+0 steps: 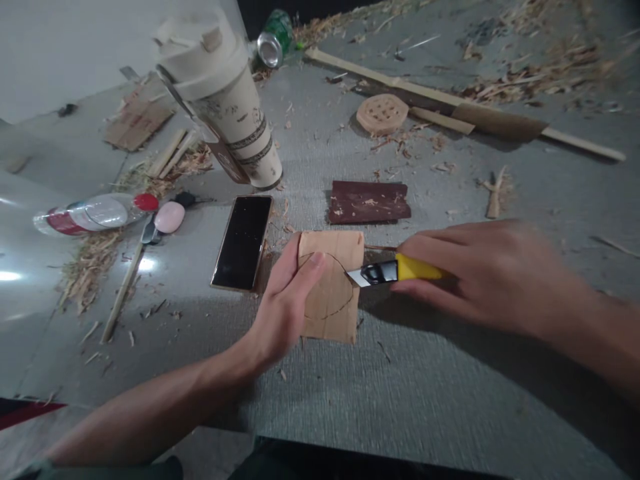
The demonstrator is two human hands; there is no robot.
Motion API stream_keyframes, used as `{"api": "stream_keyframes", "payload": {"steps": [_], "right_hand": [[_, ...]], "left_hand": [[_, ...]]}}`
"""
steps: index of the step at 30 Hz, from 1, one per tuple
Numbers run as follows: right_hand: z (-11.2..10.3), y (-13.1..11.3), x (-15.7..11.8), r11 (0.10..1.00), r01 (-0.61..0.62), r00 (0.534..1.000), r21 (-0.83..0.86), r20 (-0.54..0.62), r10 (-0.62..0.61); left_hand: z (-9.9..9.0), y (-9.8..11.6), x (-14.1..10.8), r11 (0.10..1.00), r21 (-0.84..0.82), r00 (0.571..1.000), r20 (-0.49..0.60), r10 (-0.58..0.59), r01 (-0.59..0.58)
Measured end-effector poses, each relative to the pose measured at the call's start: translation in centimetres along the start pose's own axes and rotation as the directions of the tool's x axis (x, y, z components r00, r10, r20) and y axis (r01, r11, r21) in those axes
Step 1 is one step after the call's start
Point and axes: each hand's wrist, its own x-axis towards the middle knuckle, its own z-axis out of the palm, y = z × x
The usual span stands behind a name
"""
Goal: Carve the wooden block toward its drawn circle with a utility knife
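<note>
A flat, pale wooden piece [330, 327] with a round outline drawn on it lies on the grey table near the middle. My left hand [287, 297] grips its left side, the thumb pressed on top within the outline and the fingers hidden at the edge or beneath. In my right hand [465, 273] is a yellow and black utility knife [400, 270], its blade pointing left. The blade tip is at the right part of the drawn line; how deep it sits cannot be made out. Above the wood lies a dark red-brown strip [370, 202].
A black phone [243, 243] lies left of the wood, with a tall paper cup [240, 113] behind it. Farther left are a plastic bottle [107, 213] and a stick [123, 293]. A carved hexagonal wooden piece [382, 113], long strips, a green can [275, 37] and shavings lie toward the back.
</note>
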Motion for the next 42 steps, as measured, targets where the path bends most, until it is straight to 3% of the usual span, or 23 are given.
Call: {"api": "stream_keyframes", "payload": {"steps": [15, 21, 25, 28, 30, 37, 42], "right_hand": [[-0.2, -0.2, -0.2, 0.995, -0.001, 0.999, -0.096, -0.035, -0.002], [-0.1, -0.8, 0.0, 0.982, 0.01, 0.99, -0.19, -0.134, -0.036], [-0.4, 0.3, -0.3, 0.96, -0.162, 0.973, -0.227, -0.197, 0.117], [-0.9, 1.8, -0.5, 0.918, -0.336, 0.929, -0.21, -0.237, 0.286], [-1.0, 2.4, -0.5, 0.905, -0.38, 0.915, -0.191, -0.219, 0.338], [-0.2, 1.2, -0.2, 0.977, -0.184, 0.98, -0.11, -0.094, 0.174], [0.0, 1.5, -0.2, 0.985, -0.163, 0.985, -0.051, -0.058, 0.16]], "left_hand": [[-0.1, -0.6, 0.1, 0.998, -0.068, 1.0, -0.001, -0.01, 0.01], [-0.2, -0.3, 0.1, 0.998, -0.057, 0.999, -0.033, -0.025, 0.023], [-0.1, -0.1, -0.4, 0.998, -0.026, 0.998, 0.025, -0.053, 0.053], [0.1, -0.1, -0.9, 1.0, 0.016, 0.994, 0.107, -0.001, -0.001], [0.2, -0.1, -1.1, 0.999, 0.036, 0.991, 0.131, 0.03, -0.035], [0.1, -0.1, -0.7, 0.997, -0.073, 0.992, 0.121, -0.027, 0.036], [0.1, -0.1, -0.7, 0.997, -0.065, 0.995, 0.092, -0.027, 0.033]]}}
